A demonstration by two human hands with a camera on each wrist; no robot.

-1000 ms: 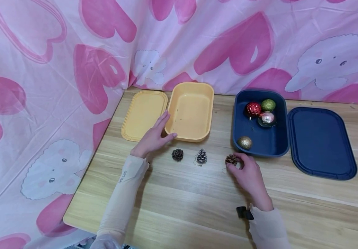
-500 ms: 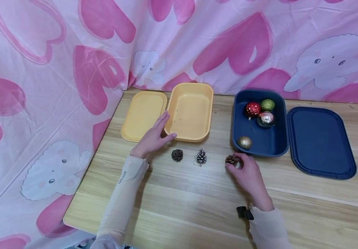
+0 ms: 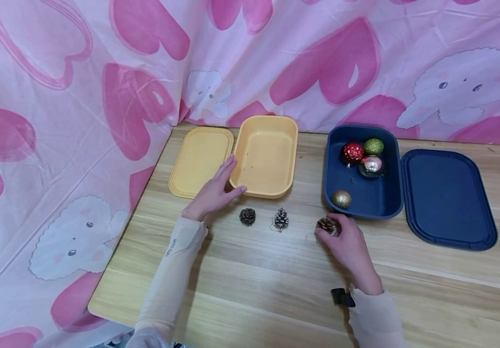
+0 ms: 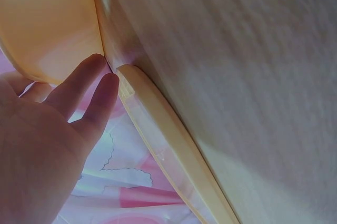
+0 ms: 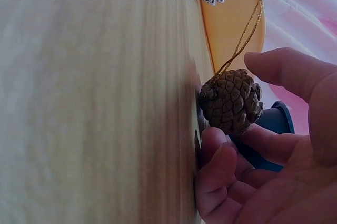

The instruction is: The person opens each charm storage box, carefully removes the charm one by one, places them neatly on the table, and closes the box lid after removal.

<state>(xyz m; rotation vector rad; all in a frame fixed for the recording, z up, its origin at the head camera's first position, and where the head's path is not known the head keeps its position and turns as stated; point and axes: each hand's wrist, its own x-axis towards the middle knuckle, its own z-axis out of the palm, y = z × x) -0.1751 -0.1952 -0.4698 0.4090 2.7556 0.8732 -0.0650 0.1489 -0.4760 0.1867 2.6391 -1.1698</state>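
My right hand (image 3: 349, 246) has its thumb and fingers around a brown pine cone (image 3: 326, 224), low at the table just in front of the navy box (image 3: 365, 211). In the right wrist view the pine cone (image 5: 231, 101) lies on its side, with a gold cord loop (image 5: 243, 45) sticking out. My left hand (image 3: 214, 193) rests with straight, spread fingers at the near left corner of the yellow box (image 3: 265, 193). A dark pine cone (image 3: 247, 217) and a frosted pine cone (image 3: 281, 219) stand on the table between the hands.
Inside the navy box are a red bauble (image 3: 352, 153), a green bauble (image 3: 374, 146), a pink-silver bauble (image 3: 372, 165) and a gold bauble (image 3: 341, 199). The yellow lid (image 3: 202, 162) lies left, the navy lid (image 3: 450, 198) right. A pink curtain (image 3: 241, 53) hangs behind.
The brown pine cone in my right hand has shifted slightly to the right and turned a little. My left hand stays in place.
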